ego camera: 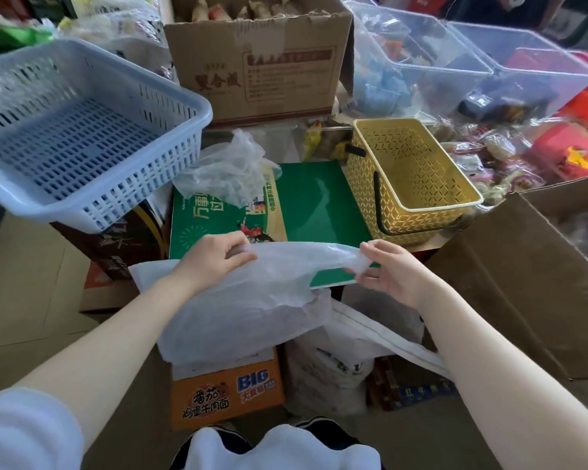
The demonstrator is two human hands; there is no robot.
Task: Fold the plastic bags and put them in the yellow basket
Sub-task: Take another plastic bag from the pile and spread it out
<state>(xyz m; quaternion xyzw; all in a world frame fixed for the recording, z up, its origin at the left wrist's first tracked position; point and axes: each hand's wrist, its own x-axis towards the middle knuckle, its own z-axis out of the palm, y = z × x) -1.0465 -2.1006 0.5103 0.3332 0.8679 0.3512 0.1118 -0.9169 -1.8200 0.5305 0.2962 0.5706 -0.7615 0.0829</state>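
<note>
Now | left hand (218, 257) and right hand (384, 271) each pinch an end of the translucent plastic bag (269, 286) — stretched over the green box (319, 205) | limp, light, slippery (grip corners) | yellow basket (411, 178) just beyond — empty

a translucent white plastic bag (252, 300) is stretching flat across the near centre, its far edge pulled taut left to right, its body draping down toward the near side. a second crumpled clear plastic bag (228, 171) is lying farther back, left of centre. the yellow basket (411, 178) is sitting upright and empty, far right.
</note>
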